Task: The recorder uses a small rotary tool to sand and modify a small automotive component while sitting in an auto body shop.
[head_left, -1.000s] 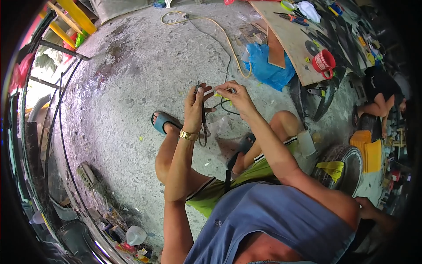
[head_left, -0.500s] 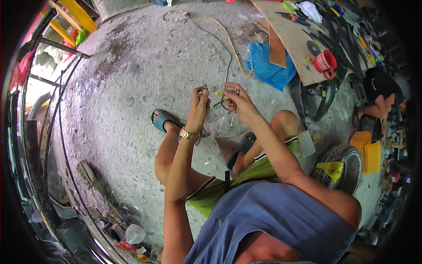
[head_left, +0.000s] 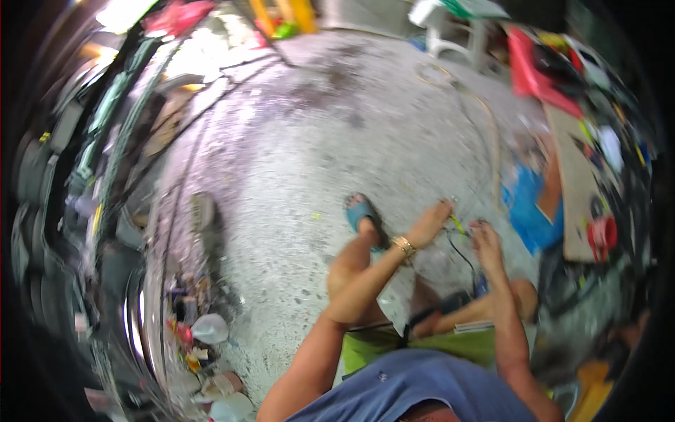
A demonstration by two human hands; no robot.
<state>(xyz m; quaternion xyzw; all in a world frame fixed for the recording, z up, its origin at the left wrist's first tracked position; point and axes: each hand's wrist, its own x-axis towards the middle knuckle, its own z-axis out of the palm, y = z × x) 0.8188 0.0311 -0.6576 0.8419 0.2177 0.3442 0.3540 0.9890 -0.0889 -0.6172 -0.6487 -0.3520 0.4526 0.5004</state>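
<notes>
I look down through the head camera at two bare hands, held up over the rough grey floor (head_left: 281, 169). The picture is smeary, so small things are hard for me to see. The left hand (head_left: 430, 224) reaches over to the right, and its grip looks pinched on a small shiny piece (head_left: 453, 201) right at the fingertips. The piece looks pale and silvery, but it is too blurry for me to tell its shape. The right hand (head_left: 486, 247) is just beside the left one, with a gap between them, and its fingers are bent. I cannot tell if its grip has anything in it.

A thin dark cord (head_left: 464, 254) bends in a soft curve below and between the hands. I cannot see if it joins the shiny piece. A little yellow-green bit (head_left: 457, 224) shows in the gap between the hands.

The left wrist has a gold band (head_left: 403, 246) on it. Up and to the left of that, one foot wears a blue-green sandal (head_left: 360, 215). Off to the right I see a crumpled blue bag (head_left: 529, 211), then a tan board (head_left: 578, 218) and a red mug (head_left: 602, 235) by its edge.
</notes>
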